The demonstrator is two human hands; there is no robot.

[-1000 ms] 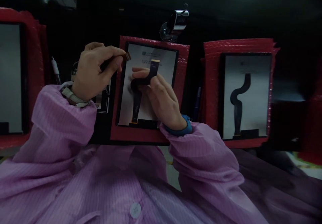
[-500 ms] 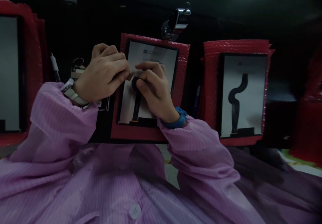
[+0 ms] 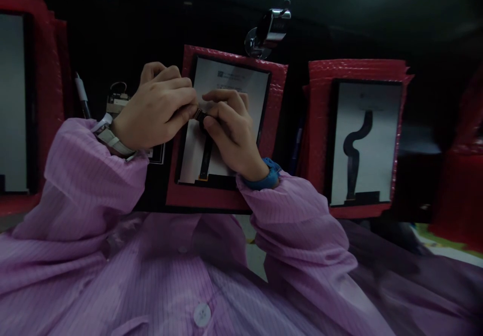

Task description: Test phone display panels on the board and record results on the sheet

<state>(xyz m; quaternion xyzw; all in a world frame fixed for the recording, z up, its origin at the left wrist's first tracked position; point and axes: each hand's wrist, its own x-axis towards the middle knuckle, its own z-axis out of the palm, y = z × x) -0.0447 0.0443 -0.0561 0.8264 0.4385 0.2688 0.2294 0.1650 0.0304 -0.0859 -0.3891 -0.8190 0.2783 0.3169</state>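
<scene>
In front of me lies a display panel (image 3: 247, 77), pale grey with a black edge, on a red bubble-wrap sheet (image 3: 207, 198). A black flex cable (image 3: 206, 160) rises from its lower part. My right hand (image 3: 236, 137) pinches the upper end of that cable between thumb and index finger. My left hand (image 3: 154, 107) is closed too, its thumb and finger pinching a small flat connector (image 3: 197, 114) with gold contacts. Connector and cable end meet between my fingertips; whether they are joined I cannot tell.
Another panel (image 3: 381, 140) with a curved black cable rests on red sheets to the right. A third panel (image 3: 13, 104) lies at the left edge. A metal tally counter (image 3: 273, 26) stands behind. A white pen (image 3: 81, 90) and small circuit board (image 3: 116, 102) are at left.
The connector in my left hand has moved slightly right, closing the small gap to the cable end. The right hand keeps its pinch. The view has shifted a little.
</scene>
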